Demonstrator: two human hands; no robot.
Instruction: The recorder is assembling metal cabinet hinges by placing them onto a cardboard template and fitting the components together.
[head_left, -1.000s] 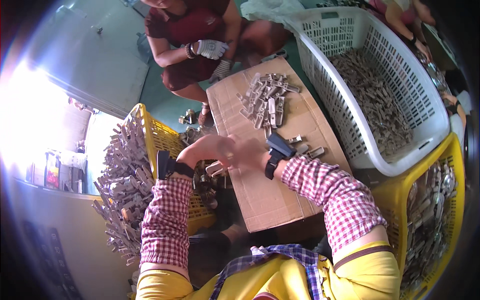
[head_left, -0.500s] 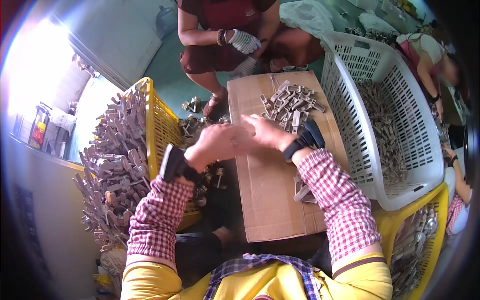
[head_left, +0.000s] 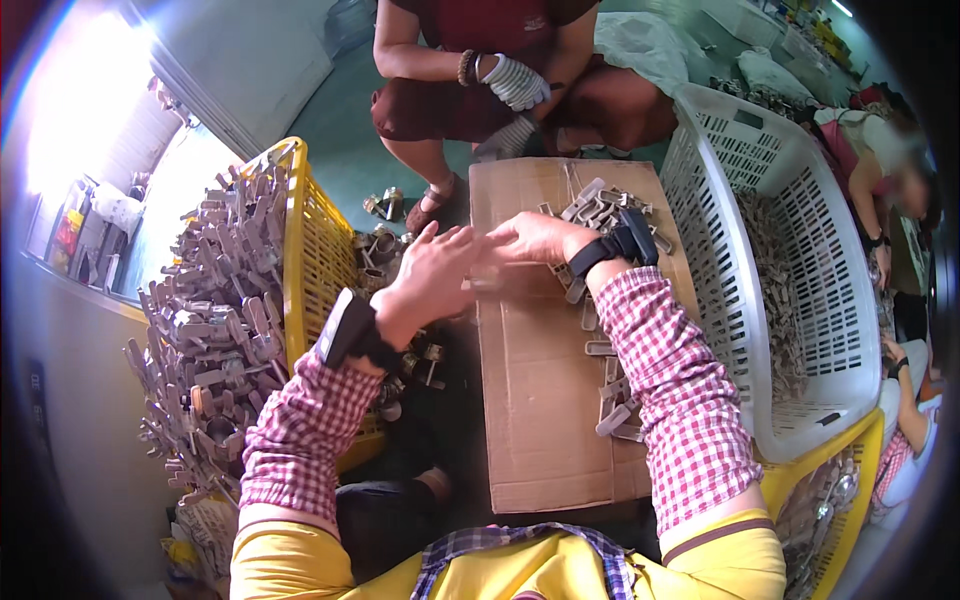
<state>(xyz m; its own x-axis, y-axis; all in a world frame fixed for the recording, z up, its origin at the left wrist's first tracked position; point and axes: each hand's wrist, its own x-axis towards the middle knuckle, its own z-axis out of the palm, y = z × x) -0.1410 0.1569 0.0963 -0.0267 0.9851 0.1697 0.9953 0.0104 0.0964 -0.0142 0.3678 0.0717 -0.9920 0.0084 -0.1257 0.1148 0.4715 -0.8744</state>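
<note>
My left hand (head_left: 430, 278) is raised at the left edge of the cardboard sheet (head_left: 545, 420), its fingers stretched out and apart. My right hand (head_left: 540, 240) reaches in from the right, its fingertips pointing at the left hand and almost meeting it. Motion smears the space between the hands, so whether the right fingers pinch a small piece cannot be made out. Beyond and partly behind the right wrist lies a pile of small metal lever-like parts (head_left: 598, 205). A smaller group of the same metal parts (head_left: 618, 405) rests by my right forearm.
A yellow crate (head_left: 300, 230) heaped with metal parts stands left, with metal fittings (head_left: 428, 365) beside it. On the right, a white basket (head_left: 735, 330) of parts sits above another yellow crate (head_left: 850, 500). A person with a striped glove (head_left: 515, 83) squats opposite; others work far right.
My left fingers have spread and lifted from a closer grouping. More metal parts now show beside my right forearm. The view has shifted slightly.
</note>
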